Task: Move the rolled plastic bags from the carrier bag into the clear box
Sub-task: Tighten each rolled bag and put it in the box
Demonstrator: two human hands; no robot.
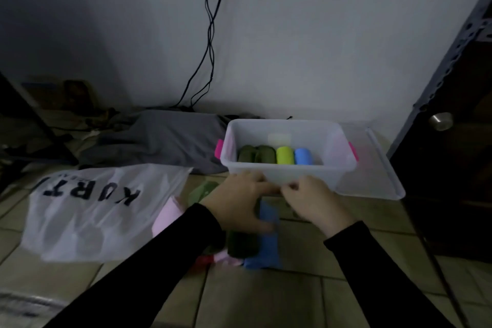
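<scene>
Four rolled plastic bags point(275, 154), two dark green, one lime, one blue, lie side by side in the clear box point(290, 174) on the floor, long axes running front to back. More rolls point(263, 245) lie loose under the hands, short of the box. The left hand point(237, 201) and right hand point(316, 202) meet at the box's near wall, fingers curled, their hold too blurred to tell. The white carrier bag point(87, 210) lies to the left.
</scene>
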